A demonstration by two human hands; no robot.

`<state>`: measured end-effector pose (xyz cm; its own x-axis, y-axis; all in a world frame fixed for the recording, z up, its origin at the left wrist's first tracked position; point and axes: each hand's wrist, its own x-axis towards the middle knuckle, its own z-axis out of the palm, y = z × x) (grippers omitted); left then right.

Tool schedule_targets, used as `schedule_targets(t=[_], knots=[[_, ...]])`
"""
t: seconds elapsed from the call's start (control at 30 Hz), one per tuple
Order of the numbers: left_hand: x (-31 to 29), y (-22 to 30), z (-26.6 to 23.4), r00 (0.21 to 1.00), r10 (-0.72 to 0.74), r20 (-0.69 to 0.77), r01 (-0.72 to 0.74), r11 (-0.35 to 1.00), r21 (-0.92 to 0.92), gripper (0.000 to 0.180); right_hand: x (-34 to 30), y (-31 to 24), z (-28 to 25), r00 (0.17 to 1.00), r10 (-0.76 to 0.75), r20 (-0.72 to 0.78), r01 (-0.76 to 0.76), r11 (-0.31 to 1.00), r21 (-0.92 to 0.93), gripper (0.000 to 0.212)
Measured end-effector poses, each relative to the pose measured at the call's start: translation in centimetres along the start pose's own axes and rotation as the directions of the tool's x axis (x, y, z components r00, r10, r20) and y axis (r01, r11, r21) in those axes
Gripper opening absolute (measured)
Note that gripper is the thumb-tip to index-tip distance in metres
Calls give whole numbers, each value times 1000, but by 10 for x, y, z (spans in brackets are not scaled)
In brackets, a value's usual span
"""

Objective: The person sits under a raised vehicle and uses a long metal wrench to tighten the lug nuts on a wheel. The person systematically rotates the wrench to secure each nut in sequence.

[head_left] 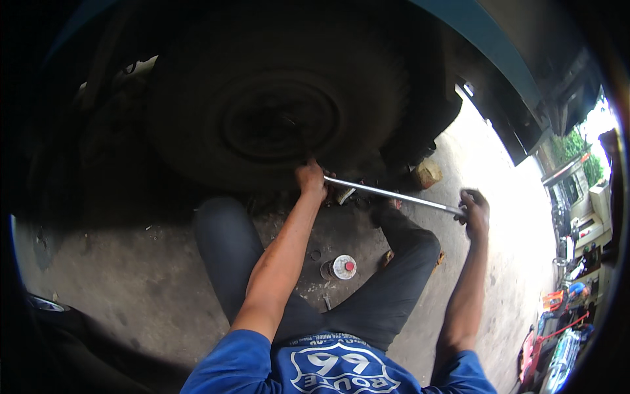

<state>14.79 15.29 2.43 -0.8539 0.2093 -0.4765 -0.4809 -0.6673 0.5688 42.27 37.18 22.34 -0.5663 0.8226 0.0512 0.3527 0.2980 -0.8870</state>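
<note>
A long silver breaker bar (394, 196) slants from the wheel's lower edge out to the right. Its left end is inside my left hand (311, 180), which is closed with the fingers wrapped round it. At the far right end of the bar is my right hand (476, 213), its fingers curled about the tip. Above them stands a large, dark wheel (367, 98) with a recessed hub (282, 121). A dim rod seems to run from my left hand up to the hub, but deep shadow hides how they join.
Between my legs on the stained concrete stands a round can (344, 267) with a red cap. A small metal tool (327, 302) lies nearer me. A yellowish block (428, 173) sits right of the wheel. Overhead is a blue vehicle body (485, 39); red equipment (529, 358) stands far right.
</note>
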Motion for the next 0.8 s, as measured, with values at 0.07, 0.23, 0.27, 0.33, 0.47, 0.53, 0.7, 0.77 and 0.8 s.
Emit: schedule_targets(t=[0.07,0.23,0.27,0.33,0.47,0.53,0.7,0.77,0.8], knots=[[0,2,-3,998,-58,-19,58,998,0,36,-4,14,21,947,74,-313,50,927,372,29],[10,-1,-27,990,-135,29,137,989,-62,35,-18,-75,104,606,-366,-706,690,684,238,21],[14,-2,-33,989,-138,47,141,988,-68,38,-31,-110,132,524,-518,-676,759,644,94,22],[25,4,-49,979,-162,125,167,986,-25,38,-66,-169,204,431,-738,-519,882,467,69,25],[38,12,-64,937,-270,222,280,960,-12,39,-192,-219,369,100,-987,125,838,151,524,34],[37,15,-68,893,-399,209,416,908,-43,33,-241,-197,406,-114,-799,591,886,187,423,45],[26,26,-71,856,-372,359,357,928,110,37,-283,-120,365,-220,-813,539,623,308,719,26],[26,32,-70,857,-393,333,373,919,126,37,-282,-96,313,-208,-906,368,693,130,709,24],[27,34,-66,852,-402,336,374,916,147,38,-277,-86,286,-230,-906,355,654,126,746,22]])
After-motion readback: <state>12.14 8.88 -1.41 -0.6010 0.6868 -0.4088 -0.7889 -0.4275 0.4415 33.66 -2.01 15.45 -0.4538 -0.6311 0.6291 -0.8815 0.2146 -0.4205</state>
